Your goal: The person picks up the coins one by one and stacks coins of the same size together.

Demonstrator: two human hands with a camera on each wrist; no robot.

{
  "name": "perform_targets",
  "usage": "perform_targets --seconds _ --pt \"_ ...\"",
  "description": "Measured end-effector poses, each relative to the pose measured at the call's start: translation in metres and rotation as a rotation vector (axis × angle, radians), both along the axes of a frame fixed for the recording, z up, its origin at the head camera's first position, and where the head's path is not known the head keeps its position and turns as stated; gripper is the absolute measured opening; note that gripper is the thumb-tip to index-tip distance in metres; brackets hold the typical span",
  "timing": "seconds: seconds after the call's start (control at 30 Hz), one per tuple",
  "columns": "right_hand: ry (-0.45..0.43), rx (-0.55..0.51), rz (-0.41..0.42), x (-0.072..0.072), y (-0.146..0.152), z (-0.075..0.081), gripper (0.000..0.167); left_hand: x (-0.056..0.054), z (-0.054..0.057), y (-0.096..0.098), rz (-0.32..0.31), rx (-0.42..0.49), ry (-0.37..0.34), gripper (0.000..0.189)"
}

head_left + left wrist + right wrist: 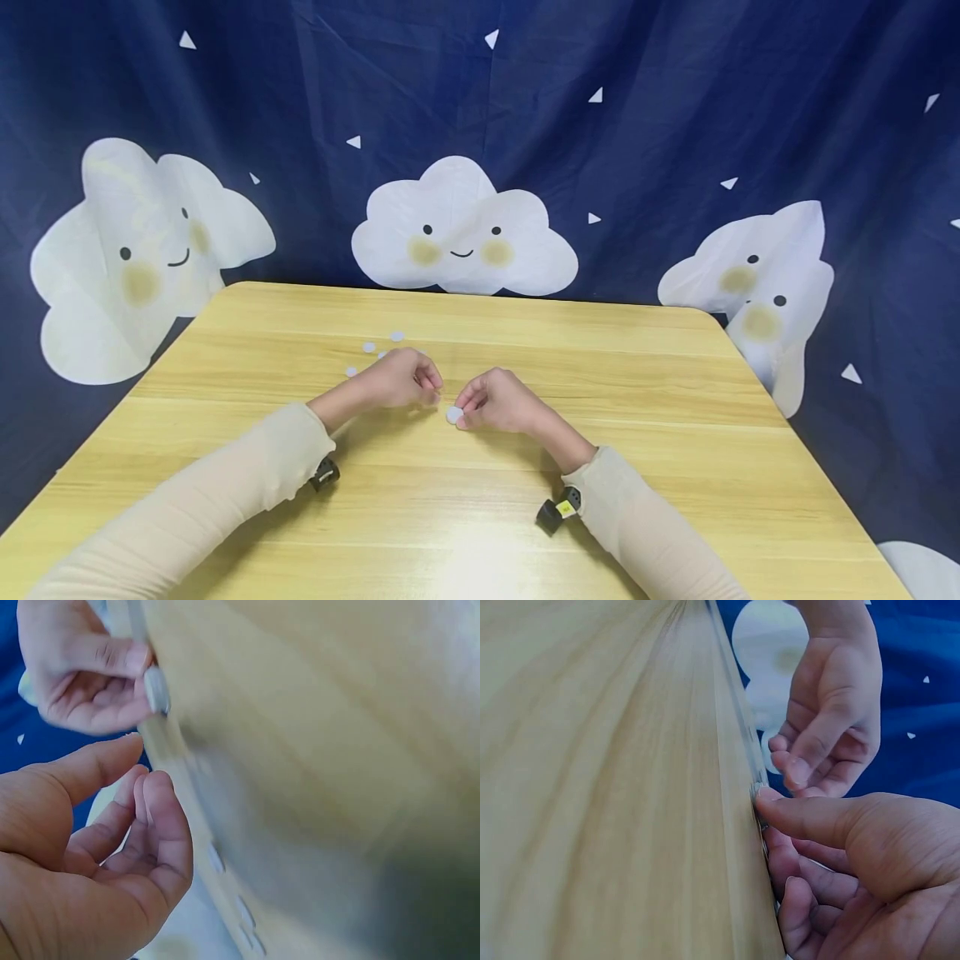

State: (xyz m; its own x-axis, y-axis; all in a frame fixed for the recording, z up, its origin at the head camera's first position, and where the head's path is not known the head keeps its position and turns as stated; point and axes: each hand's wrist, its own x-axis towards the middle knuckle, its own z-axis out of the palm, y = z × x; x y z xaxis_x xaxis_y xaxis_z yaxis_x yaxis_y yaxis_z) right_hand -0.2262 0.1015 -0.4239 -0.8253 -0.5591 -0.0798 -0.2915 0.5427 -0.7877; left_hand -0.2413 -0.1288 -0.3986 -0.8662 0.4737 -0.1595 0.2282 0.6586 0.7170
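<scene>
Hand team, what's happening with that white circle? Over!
Left hand empty. Right hand pinching white disc. More discs on table, beyond left hand. Nothing visible blocking the white disc.

The cream-sleeved left arm point(202, 487) and cream-sleeved right arm point(648, 525) reach forward, slanting inward. The bare-handed left grip point(401, 377) has loosely curled fingers, the thumb apart from the fingertips. Near it, not touching, the bare-handed right grip point(502, 402) pinches with thumb and forefinger, its other fingers bent.
</scene>
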Motion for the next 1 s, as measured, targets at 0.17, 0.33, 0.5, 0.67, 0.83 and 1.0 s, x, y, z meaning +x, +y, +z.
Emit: perform_targets --seconds 0.17,0.33,0.5,0.67,0.83,1.0 --pt "-0.005 -0.002 -0.002 0.0 0.0 0.0 0.016 -0.013 0.004 -0.01 0.033 0.014 0.02 0.012" --pt "-0.002 0.002 -0.004 0.0 0.0 -0.001 0.016 -0.026 0.009 -0.021 0.084 -0.013 0.089 0.014" --pt "0.001 0.005 -0.007 -0.001 -0.001 -0.003 0.015 -0.037 0.013 -0.032 0.116 -0.042 0.088 0.016" --pt "-0.002 0.015 -0.018 -0.001 -0.001 -0.004 0.015 -0.05 0.014 -0.046 0.131 -0.066 0.103 0.018" --pt "-0.008 0.019 -0.025 0.0 0.0 -0.004 0.015 -0.063 0.011 -0.057 0.138 -0.08 0.127 0.023" --pt "-0.013 0.016 -0.028 0.001 0.0 -0.002 0.016 -0.073 0.007 -0.067 0.148 -0.077 0.112 0.028"
